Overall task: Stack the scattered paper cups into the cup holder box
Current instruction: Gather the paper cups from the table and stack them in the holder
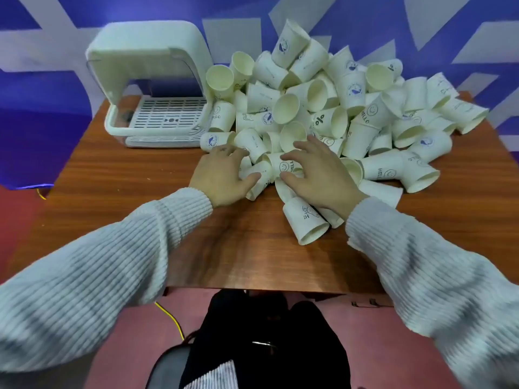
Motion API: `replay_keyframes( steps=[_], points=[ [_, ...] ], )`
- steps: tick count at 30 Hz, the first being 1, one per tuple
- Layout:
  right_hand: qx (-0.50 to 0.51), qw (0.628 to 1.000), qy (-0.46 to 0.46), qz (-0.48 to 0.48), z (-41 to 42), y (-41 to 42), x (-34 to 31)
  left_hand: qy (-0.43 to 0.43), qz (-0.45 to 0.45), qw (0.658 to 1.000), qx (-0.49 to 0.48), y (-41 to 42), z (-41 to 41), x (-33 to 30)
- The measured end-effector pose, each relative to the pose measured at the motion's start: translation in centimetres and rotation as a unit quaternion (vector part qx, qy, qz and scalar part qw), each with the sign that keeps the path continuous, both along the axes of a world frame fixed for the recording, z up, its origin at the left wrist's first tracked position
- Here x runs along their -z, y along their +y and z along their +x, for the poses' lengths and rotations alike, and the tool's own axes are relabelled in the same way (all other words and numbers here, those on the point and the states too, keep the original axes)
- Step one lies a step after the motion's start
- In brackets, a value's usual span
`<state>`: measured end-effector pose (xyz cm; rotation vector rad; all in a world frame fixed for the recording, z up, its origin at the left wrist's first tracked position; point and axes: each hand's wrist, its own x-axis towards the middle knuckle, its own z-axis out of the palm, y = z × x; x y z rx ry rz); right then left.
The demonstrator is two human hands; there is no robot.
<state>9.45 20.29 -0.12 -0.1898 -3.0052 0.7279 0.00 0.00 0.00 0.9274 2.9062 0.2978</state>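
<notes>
A big heap of white paper cups [331, 108] covers the far right half of the wooden table [140, 192]. The white cup holder box [151, 85] stands at the far left with its lid raised and a slotted tray inside; no cups show in it. My left hand [222, 178] rests with spread fingers on cups at the heap's near edge. My right hand [317, 175] curls around a lying cup with a smiley and "HELLO" print [283, 165]. Another cup [306, 223] lies nearest me, below my right wrist.
The table's near edge [252, 289] is close to my lap. A yellow cable [171, 318] runs across the red floor on the left. A blue and grey wall stands right behind the box and heap.
</notes>
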Motion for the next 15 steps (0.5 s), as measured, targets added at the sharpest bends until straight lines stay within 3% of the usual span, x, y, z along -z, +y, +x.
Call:
replay_keyframes(
  steps=[10,15],
  points=[
    [-0.020,0.989,0.090,0.112,0.9,-1.2,4.4,0.203,-0.005,0.978,0.052,1.3,-1.1,7.6],
    [0.025,0.980,0.131,0.151,3.8,-3.1,5.5,0.251,-0.032,0.967,0.036,0.9,0.5,10.0]
  ],
)
